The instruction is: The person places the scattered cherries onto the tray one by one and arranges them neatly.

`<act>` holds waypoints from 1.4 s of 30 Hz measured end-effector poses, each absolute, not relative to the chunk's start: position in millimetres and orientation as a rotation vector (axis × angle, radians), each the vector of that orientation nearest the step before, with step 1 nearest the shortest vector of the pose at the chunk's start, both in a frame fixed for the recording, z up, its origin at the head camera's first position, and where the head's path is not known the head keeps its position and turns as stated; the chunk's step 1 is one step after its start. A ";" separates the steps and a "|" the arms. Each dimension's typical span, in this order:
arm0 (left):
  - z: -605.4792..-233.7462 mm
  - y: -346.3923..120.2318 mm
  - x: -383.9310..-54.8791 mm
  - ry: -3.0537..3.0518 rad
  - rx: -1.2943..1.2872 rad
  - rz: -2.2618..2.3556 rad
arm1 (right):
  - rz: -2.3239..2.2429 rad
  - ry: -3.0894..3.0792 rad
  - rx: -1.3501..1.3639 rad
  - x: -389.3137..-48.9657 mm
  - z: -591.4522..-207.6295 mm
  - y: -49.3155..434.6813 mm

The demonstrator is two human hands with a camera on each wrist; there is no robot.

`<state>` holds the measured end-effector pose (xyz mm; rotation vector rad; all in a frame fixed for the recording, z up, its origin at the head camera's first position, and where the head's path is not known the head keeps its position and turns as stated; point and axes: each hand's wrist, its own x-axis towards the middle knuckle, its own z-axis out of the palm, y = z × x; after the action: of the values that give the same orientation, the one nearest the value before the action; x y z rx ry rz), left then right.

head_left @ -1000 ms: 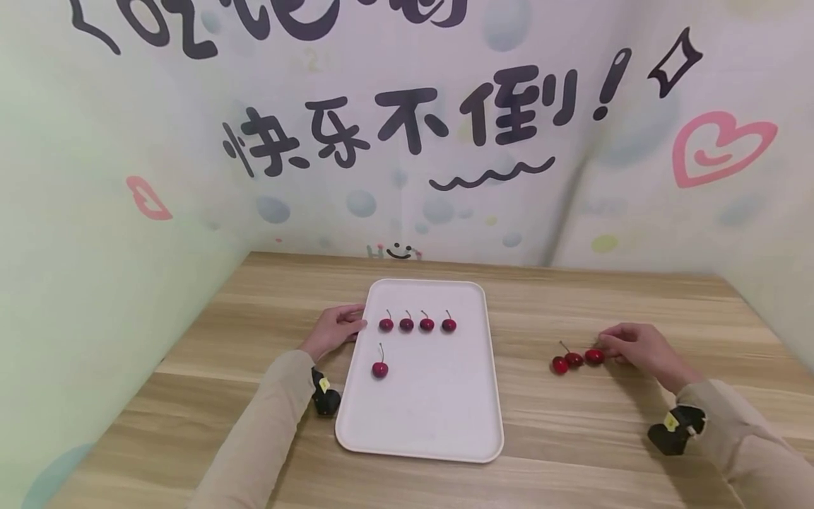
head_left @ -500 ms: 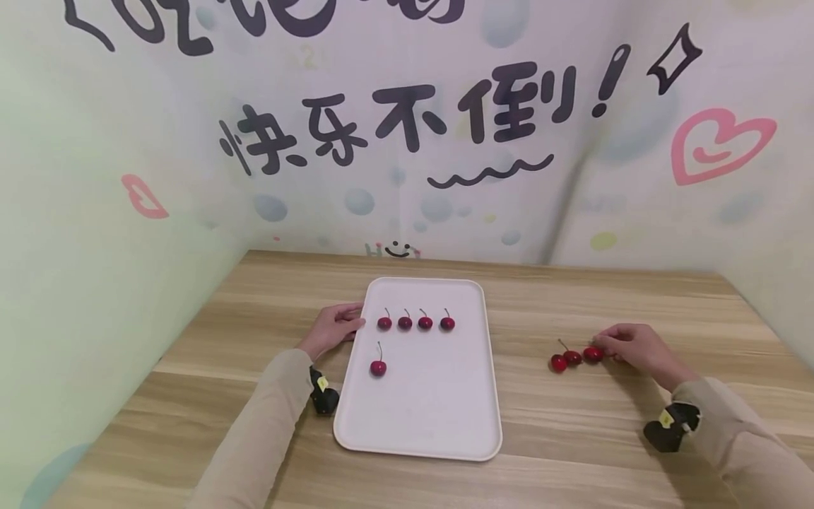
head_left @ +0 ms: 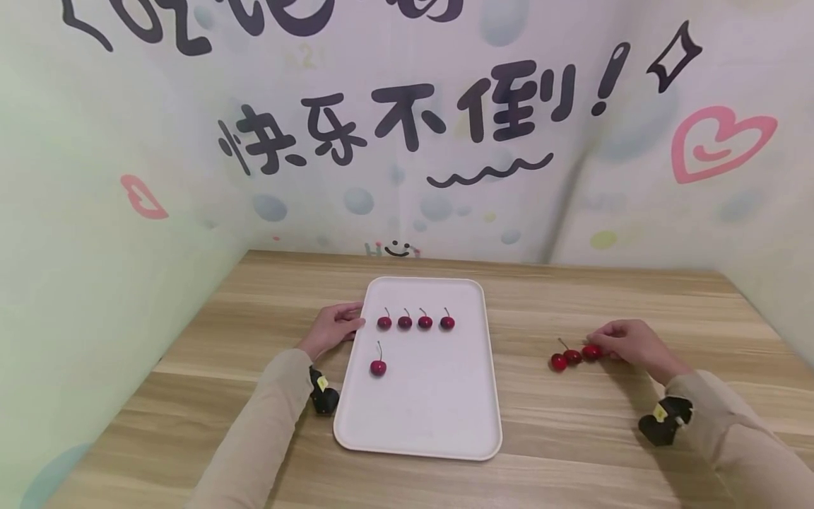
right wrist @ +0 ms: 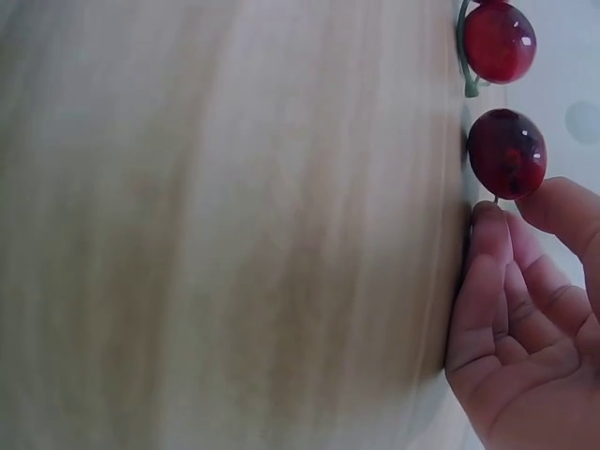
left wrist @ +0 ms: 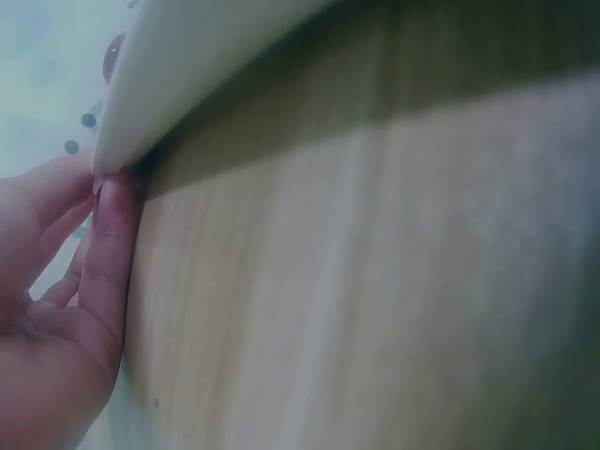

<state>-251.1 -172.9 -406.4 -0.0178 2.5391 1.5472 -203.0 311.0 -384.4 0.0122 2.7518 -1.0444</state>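
Pinching the tray (head_left: pixel 432 410), apparently to steady it, is the left hand (head_left: pixel 331 328); the right hand (head_left: pixel 638 346), well apart, pinches a cherry (right wrist: pixel 507 150) at its stem end.

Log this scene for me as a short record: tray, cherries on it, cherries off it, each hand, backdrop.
Tray: white, flat on the wood table
Cherries on tray: five; four in a row toward the far end, one nearer the front
Cherries off tray: three, close together on the table, right of the tray
Left hand: pinches the tray's left edge
Right hand: fingers at the rightmost cherry; whether they grip it is unclear
Backdrop: pale, with black lettering
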 end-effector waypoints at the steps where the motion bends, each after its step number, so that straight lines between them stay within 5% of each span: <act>1: -406.4 -172.9 -251.0 2.538 -0.019 1.548 | -1.039 2.755 0.007 -203.7 -384.4 310.4; 42: -407.1 -173.4 -251.8 2.511 -0.009 1.582 | -1.119 2.683 -0.004 -207.6 -383.0 305.3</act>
<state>-251.8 -173.4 -407.1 -0.0092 2.5109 1.5825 -207.6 305.3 -383.0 -0.0039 2.6826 -1.1190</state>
